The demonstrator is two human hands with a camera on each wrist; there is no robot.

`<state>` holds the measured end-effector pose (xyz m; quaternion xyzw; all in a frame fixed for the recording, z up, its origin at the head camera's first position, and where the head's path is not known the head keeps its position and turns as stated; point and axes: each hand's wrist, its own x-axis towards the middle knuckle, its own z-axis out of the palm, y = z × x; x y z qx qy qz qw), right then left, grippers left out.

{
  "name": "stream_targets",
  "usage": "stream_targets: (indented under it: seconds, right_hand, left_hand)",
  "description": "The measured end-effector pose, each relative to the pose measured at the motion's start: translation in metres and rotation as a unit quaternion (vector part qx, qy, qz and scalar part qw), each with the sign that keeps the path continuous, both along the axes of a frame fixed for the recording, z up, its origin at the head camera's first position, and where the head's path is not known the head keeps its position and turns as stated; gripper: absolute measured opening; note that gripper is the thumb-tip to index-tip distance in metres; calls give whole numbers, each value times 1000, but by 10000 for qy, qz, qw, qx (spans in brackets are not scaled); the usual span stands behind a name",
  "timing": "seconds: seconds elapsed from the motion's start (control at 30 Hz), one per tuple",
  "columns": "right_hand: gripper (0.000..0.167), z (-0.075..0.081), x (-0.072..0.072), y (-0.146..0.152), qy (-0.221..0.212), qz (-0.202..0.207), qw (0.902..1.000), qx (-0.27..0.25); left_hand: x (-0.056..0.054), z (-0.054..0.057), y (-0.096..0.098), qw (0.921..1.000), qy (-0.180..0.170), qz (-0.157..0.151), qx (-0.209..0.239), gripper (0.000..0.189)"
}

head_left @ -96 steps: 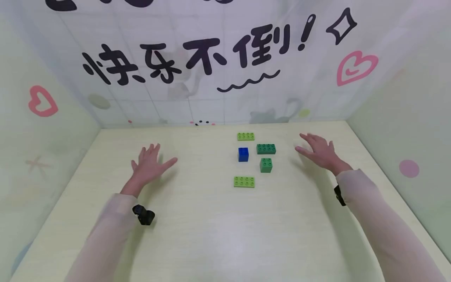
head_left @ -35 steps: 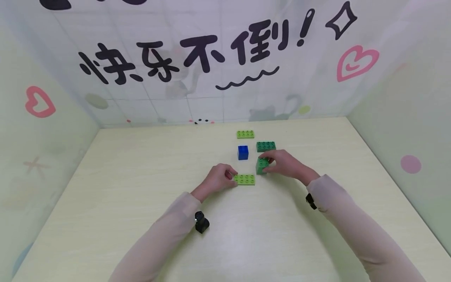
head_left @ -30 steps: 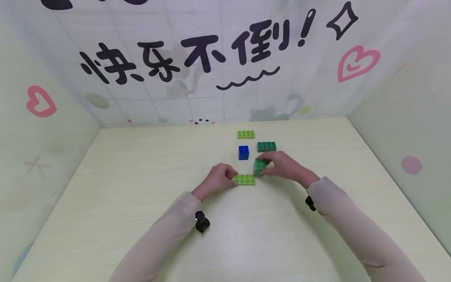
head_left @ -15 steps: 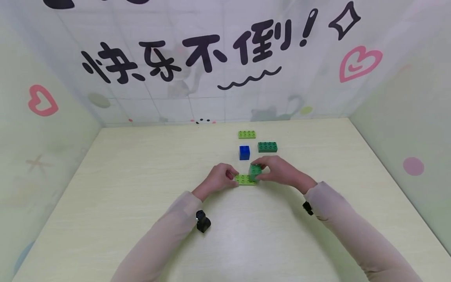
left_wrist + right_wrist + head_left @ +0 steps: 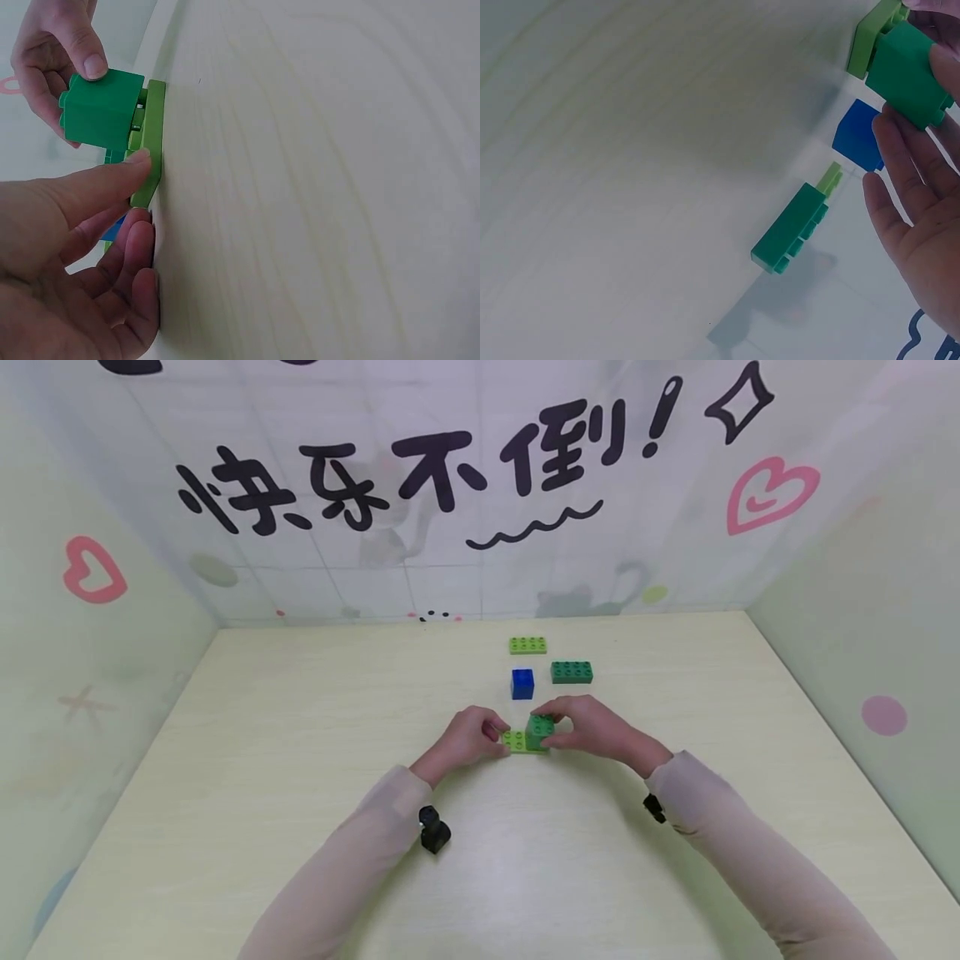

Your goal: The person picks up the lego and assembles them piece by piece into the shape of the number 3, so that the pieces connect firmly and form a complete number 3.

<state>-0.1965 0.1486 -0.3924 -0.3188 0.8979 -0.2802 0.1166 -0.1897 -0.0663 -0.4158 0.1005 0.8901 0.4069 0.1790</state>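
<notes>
A lime-green flat building brick (image 5: 513,742) lies on the table, its left end pinched by the left hand (image 5: 467,737) between thumb and fingers. The right hand (image 5: 597,727) grips a green square building brick (image 5: 538,732) over the right end of that flat brick. In the left wrist view, studs show in a thin gap between the green brick (image 5: 103,110) and the flat brick (image 5: 154,139). The right wrist view has the thumb on one side of the green brick (image 5: 906,73) and fingers on the other.
Behind the hands stands a small blue brick (image 5: 522,684). A dark green long brick (image 5: 572,672) lies to its right, and a second lime-green flat brick (image 5: 528,646) lies farther back. Printed cloth walls (image 5: 480,585) border the table (image 5: 360,685).
From beside the table's other bricks, both hands came inward. The left hand took hold of the lime-green flat brick. The right hand picked up the green brick and carried it left onto its right end.
</notes>
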Motion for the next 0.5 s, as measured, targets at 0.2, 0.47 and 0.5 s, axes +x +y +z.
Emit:
stream_targets:
  seconds: [0.2, 0.47, 0.5]
  right_hand:
    - [43, -3, 1, 1, 103, -35, 9998, -150]
    - [44, -6, 1, 1, -48, -151, 9992, -360]
    - [44, -7, 1, 1, -56, -146, 9992, -379]
  left_hand:
    - [-1, 1, 1, 10000, -16, 27, -16, 30]
    - [0, 1, 1, 10000, -78, 40, -31, 30]
    - [0, 1, 1, 10000, -86, 36, -35, 30]
